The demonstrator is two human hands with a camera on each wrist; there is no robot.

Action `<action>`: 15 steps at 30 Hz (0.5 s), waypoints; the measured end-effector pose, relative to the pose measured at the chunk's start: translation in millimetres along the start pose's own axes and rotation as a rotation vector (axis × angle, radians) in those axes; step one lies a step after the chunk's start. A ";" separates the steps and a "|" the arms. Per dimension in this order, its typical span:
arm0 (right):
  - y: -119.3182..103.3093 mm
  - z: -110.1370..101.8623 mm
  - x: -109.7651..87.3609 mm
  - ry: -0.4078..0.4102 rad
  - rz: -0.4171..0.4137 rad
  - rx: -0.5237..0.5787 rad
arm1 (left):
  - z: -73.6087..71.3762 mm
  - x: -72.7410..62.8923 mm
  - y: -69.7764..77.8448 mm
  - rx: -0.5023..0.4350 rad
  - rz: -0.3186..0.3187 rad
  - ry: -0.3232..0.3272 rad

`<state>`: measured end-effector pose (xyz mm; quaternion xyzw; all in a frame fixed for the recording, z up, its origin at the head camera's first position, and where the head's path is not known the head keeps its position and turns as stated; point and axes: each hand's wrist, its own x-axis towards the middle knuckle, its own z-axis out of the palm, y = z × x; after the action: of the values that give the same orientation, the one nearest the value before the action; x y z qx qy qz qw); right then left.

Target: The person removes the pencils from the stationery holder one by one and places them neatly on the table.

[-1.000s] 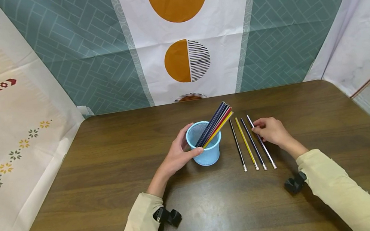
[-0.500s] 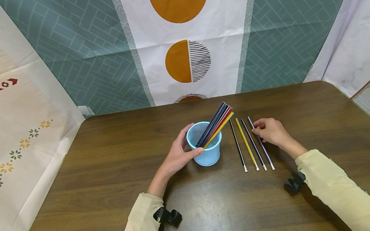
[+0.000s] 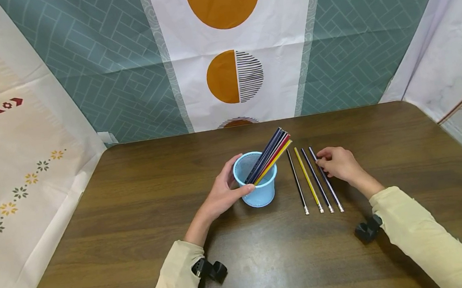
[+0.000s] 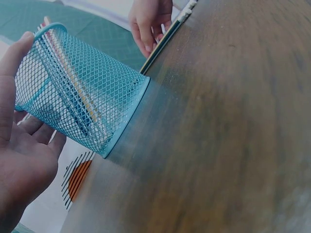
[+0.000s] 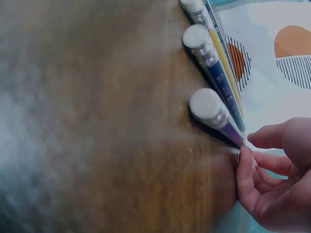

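Note:
My left hand [image 3: 221, 194] grips a light blue mesh pencil cup [image 3: 258, 197], its thumb at the near rim and the fingers around the far side. The cup stands upright on the table. A bunch of pencils [image 3: 266, 157], dark blue, red and yellow among them, leans to the right inside it. Several pencils lie side by side to the right: a black pencil [image 3: 297, 181], a yellow pencil [image 3: 308, 180], a dark blue pencil [image 3: 316, 179] and a purple pencil [image 3: 330, 190]. My right hand [image 3: 340, 165] pinches the purple pencil between thumb and fingertips near its far end.
Everything stands on a dark brown wooden table [image 3: 156, 194]. Behind it hangs a green and white patterned cloth [image 3: 124, 89]. Pale patterned cloths [image 3: 41, 192] hang at both sides. The laid pencils' white erasers [image 5: 206, 103] face the near edge.
The near end of the purple pencil has swung slightly left, and the pencil has slid a little nearer to me. My left hand and the cup stay as they were.

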<state>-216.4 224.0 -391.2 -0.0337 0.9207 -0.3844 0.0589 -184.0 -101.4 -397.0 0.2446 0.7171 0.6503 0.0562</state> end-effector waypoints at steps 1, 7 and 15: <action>0.0 -0.2 0.0 -0.001 0.004 0.009 | 0.0 0.0 -0.1 -0.002 0.002 0.000; 0.0 -1.1 -0.4 0.009 0.004 0.038 | 0.6 0.1 1.0 -0.005 0.001 0.001; -8.2 -6.4 -3.4 0.062 -0.043 0.007 | 0.6 0.1 1.3 -0.019 -0.001 -0.001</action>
<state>-213.7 223.2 -380.6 -0.0415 0.9198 -0.3896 0.0220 -183.5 -100.8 -395.9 0.2441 0.7111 0.6567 0.0592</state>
